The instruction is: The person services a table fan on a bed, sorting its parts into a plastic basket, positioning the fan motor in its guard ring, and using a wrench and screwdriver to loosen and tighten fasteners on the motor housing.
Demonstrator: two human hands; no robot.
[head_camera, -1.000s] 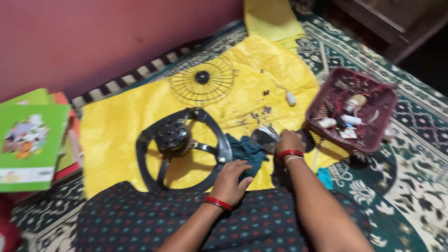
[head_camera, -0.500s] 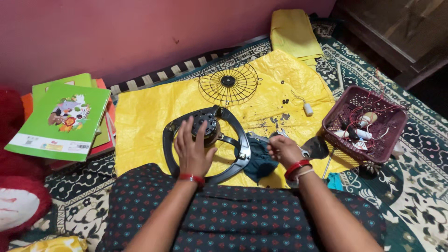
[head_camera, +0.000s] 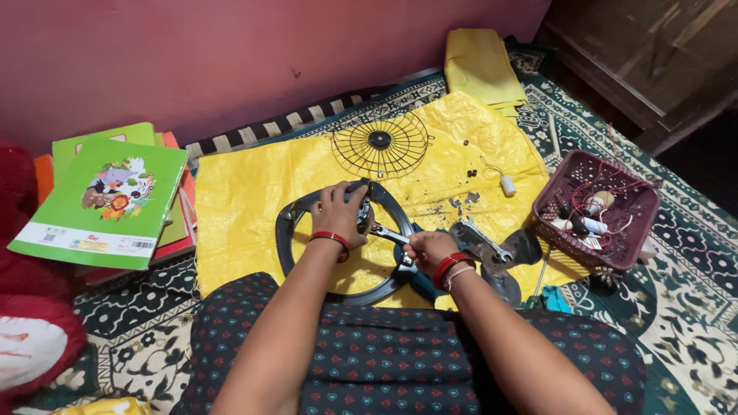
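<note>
Your left hand (head_camera: 338, 209) curls over the motor hub (head_camera: 360, 211) at the middle of the black ring frame (head_camera: 296, 223), fingers bent and pressed together on its top. Your right hand (head_camera: 427, 247) pinches the handle of a metal wrench (head_camera: 387, 234), whose far end reaches the hub just beside your left fingertips. So the hub sits under one hand and at the tip of the tool held by the other.

You have one ring frame, one wrench, one round wire grille (head_camera: 380, 144) lying well apart, one set of grey fan blades (head_camera: 492, 253) just beside your right wrist, and one maroon basket (head_camera: 642, 223) of small parts, all on a yellow sheet (head_camera: 246, 184).

Half a second ago your right hand was off to the side near the blades, away from the frame; now it has come in to the hub with the wrench. Your left hand stays on the hub.
</note>
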